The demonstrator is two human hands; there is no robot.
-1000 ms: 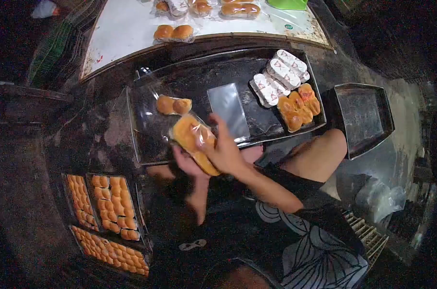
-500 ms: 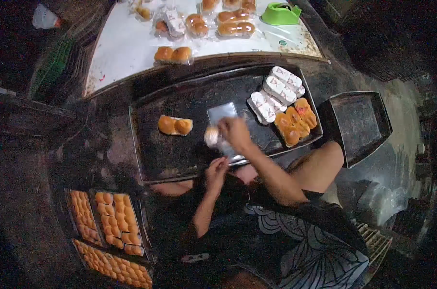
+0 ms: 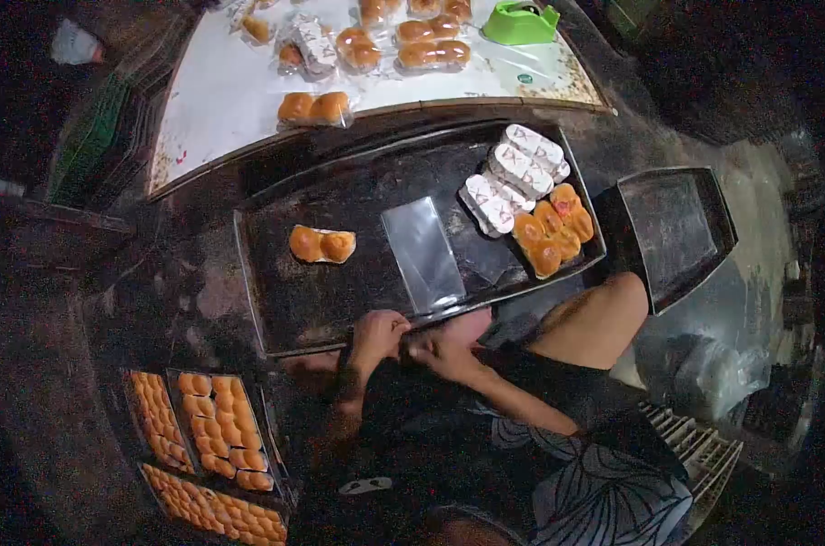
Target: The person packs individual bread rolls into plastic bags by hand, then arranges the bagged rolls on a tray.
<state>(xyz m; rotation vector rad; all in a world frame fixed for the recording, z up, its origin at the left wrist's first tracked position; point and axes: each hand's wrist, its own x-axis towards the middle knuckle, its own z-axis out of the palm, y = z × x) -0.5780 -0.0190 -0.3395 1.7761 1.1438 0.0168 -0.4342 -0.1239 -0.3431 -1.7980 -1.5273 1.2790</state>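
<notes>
My left hand is at the tray's front edge with its fingers curled together; anything in them is too small to make out. Close on its right is my right hand, slightly blurred, its fingers also closed on something I cannot make out. Just beyond both hands lies a stack of clear plastic bags in the dark baking tray. To the left of the bags sits a double bun. On the right are stacked white paper liners with red print beside several golden buns.
A white table beyond the tray holds bagged buns and a green tape dispenser. Another dark tray stands at right. Trays of buns are at lower left, and a clear plastic bundle lies at lower right.
My right hand has moved from above the plastic bags back toward my body, beside my left hand. A small pale round thing seen near it over the bags is out of sight.
</notes>
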